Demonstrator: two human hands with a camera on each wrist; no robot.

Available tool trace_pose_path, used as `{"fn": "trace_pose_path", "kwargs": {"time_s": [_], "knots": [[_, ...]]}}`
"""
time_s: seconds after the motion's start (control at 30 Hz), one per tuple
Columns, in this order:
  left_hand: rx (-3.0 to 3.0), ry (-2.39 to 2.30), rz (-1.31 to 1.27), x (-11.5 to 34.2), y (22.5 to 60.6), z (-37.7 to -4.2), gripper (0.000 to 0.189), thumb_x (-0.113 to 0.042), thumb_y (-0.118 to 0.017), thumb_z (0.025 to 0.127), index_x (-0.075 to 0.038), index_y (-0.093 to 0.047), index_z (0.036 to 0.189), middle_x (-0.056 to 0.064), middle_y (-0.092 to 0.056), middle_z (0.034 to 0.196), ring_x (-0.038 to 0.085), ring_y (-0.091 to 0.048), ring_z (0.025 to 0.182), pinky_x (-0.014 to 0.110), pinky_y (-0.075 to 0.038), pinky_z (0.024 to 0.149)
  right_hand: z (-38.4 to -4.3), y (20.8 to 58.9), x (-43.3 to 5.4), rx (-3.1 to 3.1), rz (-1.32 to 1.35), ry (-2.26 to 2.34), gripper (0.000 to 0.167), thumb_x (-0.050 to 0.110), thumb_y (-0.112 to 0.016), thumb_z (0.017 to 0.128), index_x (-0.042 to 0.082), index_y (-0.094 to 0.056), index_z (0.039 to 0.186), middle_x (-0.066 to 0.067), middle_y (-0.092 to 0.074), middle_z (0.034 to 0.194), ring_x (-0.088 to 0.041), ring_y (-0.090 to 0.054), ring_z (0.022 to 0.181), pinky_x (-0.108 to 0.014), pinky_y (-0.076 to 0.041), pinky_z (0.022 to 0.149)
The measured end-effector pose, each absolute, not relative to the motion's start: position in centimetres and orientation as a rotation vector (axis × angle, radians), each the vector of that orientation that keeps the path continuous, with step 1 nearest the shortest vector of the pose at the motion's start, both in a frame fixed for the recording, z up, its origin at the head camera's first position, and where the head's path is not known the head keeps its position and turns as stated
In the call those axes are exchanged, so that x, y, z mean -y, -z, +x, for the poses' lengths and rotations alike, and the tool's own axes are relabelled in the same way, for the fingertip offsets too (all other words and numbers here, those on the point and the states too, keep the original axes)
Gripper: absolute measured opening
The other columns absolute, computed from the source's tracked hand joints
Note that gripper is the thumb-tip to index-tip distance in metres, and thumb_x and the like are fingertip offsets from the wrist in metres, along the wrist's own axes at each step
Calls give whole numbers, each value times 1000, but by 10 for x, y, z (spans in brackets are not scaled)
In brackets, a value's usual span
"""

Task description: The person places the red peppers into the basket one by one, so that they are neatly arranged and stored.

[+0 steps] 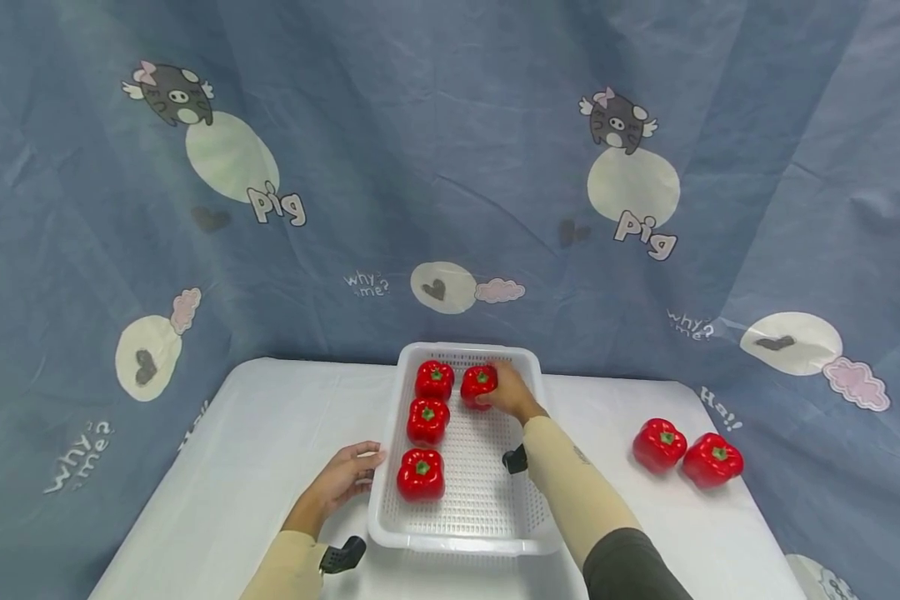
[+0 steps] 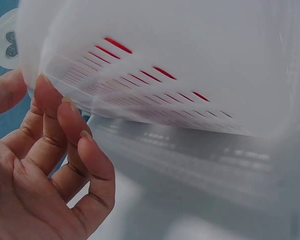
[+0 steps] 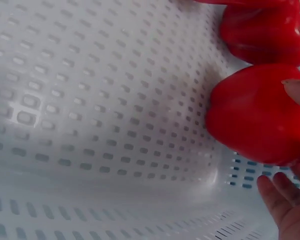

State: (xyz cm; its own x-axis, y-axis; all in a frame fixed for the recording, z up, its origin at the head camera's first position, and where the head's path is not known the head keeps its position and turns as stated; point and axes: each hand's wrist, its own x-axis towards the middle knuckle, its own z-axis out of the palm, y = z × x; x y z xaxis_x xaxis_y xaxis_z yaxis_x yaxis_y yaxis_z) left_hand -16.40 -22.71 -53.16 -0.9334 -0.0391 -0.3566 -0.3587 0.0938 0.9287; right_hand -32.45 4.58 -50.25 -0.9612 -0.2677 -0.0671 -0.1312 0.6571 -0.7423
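In the head view, my right hand point(image 1: 512, 392) grips a red bell pepper point(image 1: 478, 385) at the back right inside a white perforated plastic basket point(image 1: 487, 547). The right wrist view shows the thumb on one side of this pepper point(image 3: 257, 117) and the fingers at its other side. Three more red bell peppers point(image 1: 427, 420) stand in a column along the basket's left side, green stems up. At the left rim, my left hand point(image 1: 342, 475) holds the basket's edge, with thumb and fingertips at the wall in the left wrist view.
Two red bell peppers, one nearer point(image 1: 658, 445) and one farther right point(image 1: 712, 460), sit side by side on the white table point(image 1: 270, 425) right of the basket. A blue cloth point(image 1: 435, 167) printed with pigs hangs behind the table.
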Motion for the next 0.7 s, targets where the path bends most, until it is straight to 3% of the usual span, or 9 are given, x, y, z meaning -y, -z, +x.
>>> {"fn": "trace_pose_path", "kwargs": {"time_s": [0.3,0.7], "knots": [[-2132,-1932,-398,224,530,-162,33,-19,-62,93,3,-57,117,8,-67,97,19,-62,82,34,-51,72,-313,492,-63,-2662,-353,1289,77,13,-77,79,5,-37,144,-19,-40,146,-36,-35,136,-54,-29,108],[-2135,-1991,-417,218,531,-161,31,-17,-59,94,4,-56,116,6,-66,92,18,-60,80,32,-49,71,-295,482,-90,-2655,-333,1468,64,15,-74,82,10,-46,140,-17,-43,142,-36,-48,124,-51,-47,92]]}}
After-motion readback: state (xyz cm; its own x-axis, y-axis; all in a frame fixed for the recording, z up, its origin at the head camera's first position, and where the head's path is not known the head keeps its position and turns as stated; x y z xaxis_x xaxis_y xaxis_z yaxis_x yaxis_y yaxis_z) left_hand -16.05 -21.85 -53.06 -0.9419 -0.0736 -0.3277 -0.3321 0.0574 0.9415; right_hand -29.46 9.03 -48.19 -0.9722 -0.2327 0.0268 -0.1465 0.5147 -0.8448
